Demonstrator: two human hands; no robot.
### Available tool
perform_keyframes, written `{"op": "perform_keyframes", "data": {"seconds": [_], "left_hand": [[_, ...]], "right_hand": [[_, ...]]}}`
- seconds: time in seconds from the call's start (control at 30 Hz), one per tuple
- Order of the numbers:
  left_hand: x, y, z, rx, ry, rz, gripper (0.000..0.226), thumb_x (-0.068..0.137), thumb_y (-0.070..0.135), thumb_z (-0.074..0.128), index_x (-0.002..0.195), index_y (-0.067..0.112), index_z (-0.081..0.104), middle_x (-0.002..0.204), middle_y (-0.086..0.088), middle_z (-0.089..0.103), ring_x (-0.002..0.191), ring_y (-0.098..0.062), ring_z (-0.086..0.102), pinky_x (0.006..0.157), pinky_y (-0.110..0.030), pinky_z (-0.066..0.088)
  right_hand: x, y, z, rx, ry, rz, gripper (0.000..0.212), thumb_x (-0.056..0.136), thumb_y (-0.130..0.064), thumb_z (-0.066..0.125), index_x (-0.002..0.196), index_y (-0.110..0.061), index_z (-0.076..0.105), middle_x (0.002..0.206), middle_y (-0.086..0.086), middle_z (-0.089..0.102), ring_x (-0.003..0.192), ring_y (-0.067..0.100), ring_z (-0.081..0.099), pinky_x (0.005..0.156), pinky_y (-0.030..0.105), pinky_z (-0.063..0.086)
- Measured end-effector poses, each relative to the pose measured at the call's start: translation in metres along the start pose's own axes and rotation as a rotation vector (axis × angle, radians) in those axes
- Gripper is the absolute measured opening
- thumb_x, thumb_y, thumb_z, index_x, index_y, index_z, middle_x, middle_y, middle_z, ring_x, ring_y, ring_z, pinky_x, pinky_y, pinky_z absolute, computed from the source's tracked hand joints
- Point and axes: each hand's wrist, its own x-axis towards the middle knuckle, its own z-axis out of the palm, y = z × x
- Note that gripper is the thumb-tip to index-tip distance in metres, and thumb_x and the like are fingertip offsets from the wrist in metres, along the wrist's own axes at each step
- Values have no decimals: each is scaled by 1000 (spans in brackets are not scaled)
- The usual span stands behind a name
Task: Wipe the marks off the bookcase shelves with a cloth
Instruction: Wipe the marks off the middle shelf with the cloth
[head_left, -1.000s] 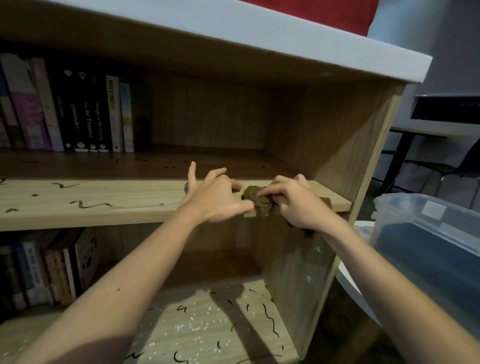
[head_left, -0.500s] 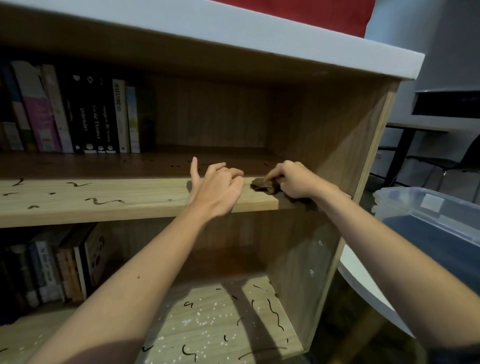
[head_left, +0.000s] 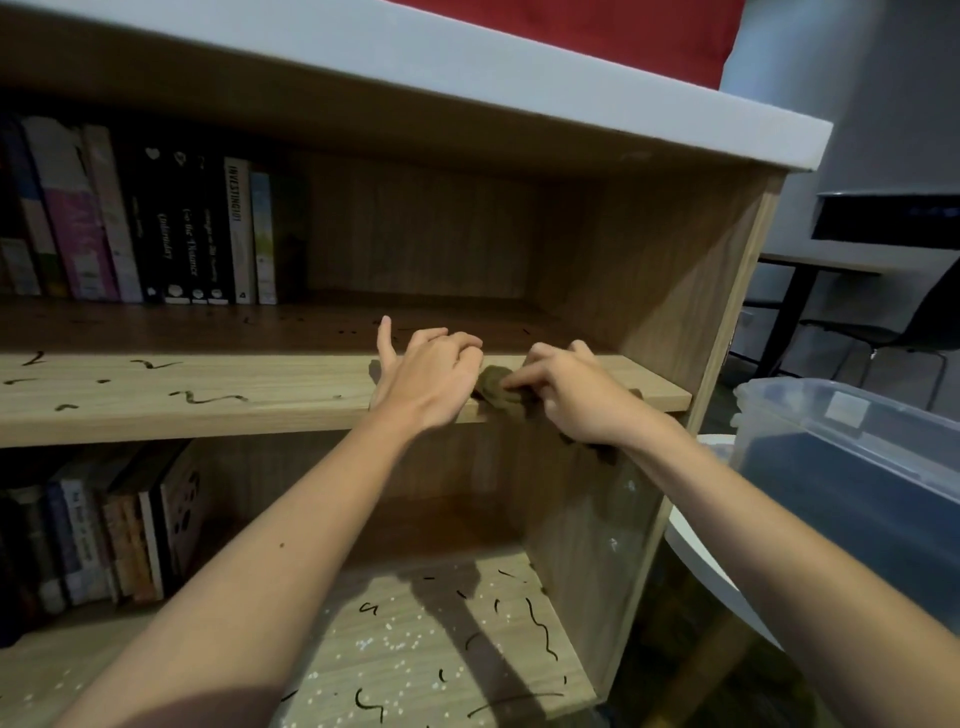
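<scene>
My right hand (head_left: 571, 395) covers most of the cloth (head_left: 496, 392) it grips. Only a bunched end shows at the left, and a dark fold below my wrist. The fingertips of my left hand (head_left: 426, 384) curl out of sight behind the knuckles, so I cannot tell whether they touch the cloth. The upper books (head_left: 104, 218) run off the left edge. The lower books (head_left: 119, 530) sit in shadow, their titles unreadable. The plastic bin (head_left: 857, 467) is cut off by the right edge.
</scene>
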Motion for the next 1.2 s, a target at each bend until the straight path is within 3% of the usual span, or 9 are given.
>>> {"op": "perform_keyframes", "data": {"seconds": [0.17, 0.33, 0.5, 0.63, 0.73, 0.9, 1.0, 1.1, 1.2], "left_hand": [[-2, -2, 1, -38, 8, 22, 41, 98, 26, 22, 124, 28, 54, 129, 7, 55, 130, -6, 34, 111, -44, -16], [0, -4, 4, -28, 25, 64, 37, 98, 28, 26, 124, 30, 52, 126, 7, 57, 130, -6, 35, 112, -44, -13], [0, -3, 4, -63, 39, 44, 34, 97, 28, 29, 119, 32, 54, 122, 8, 59, 128, -6, 36, 113, -43, -11], [-2, -1, 3, -67, 68, 56, 31, 95, 24, 35, 111, 32, 60, 120, 9, 61, 125, -4, 39, 115, -41, -6], [-3, 1, 2, -59, 68, 57, 30, 95, 22, 36, 109, 30, 61, 119, 9, 61, 125, -4, 40, 116, -39, -4], [-4, 0, 2, -42, 63, 64, 30, 95, 22, 36, 109, 29, 62, 120, 9, 60, 125, -5, 40, 116, -39, -3], [-4, -2, 2, -23, 52, 91, 30, 95, 23, 36, 107, 29, 62, 121, 10, 59, 125, -4, 40, 115, -38, -3], [-3, 0, 3, 13, 39, 95, 28, 95, 26, 37, 107, 29, 62, 121, 10, 59, 124, -4, 40, 115, -38, -2], [-3, 1, 3, 28, 29, 83, 28, 95, 28, 38, 108, 29, 63, 122, 9, 59, 124, -6, 40, 115, -38, 0]], "right_hand": [[-96, 8, 66, 79, -261, -85, 45, 90, -3, 48, 115, -39, 57, 97, -21, 46, 99, 4, 41, 94, 27, 39], [-93, 16, 42, 216, 180, -95, 33, 90, -12, 49, 109, -38, 55, 97, -33, 48, 94, -11, 42, 81, 16, 35], [-47, 29, -25, 115, 641, -54, 37, 86, 8, 47, 111, -12, 64, 99, -7, 56, 87, 12, 44, 71, 20, 33], [-3, 52, -6, 62, 445, 252, 38, 89, 1, 48, 119, -19, 59, 112, 0, 58, 107, 21, 45, 91, 33, 40], [-13, 36, 28, -100, 363, 220, 37, 89, -7, 50, 121, -24, 59, 116, -4, 57, 109, 20, 40, 94, 39, 40], [-67, 13, 34, 93, 122, -46, 34, 89, -2, 49, 111, -23, 63, 105, -14, 52, 105, 8, 45, 81, 11, 32], [-67, 18, 14, 231, 366, 23, 34, 86, 5, 48, 105, -16, 66, 99, -11, 54, 97, 10, 47, 80, 7, 31], [-35, 27, -29, 143, 704, 56, 32, 88, 4, 46, 108, -13, 65, 103, -2, 59, 93, 13, 42, 77, 16, 33], [0, 46, -23, 53, 469, 211, 33, 96, -17, 42, 125, -28, 53, 125, 1, 54, 114, 25, 41, 99, 45, 34]]}}
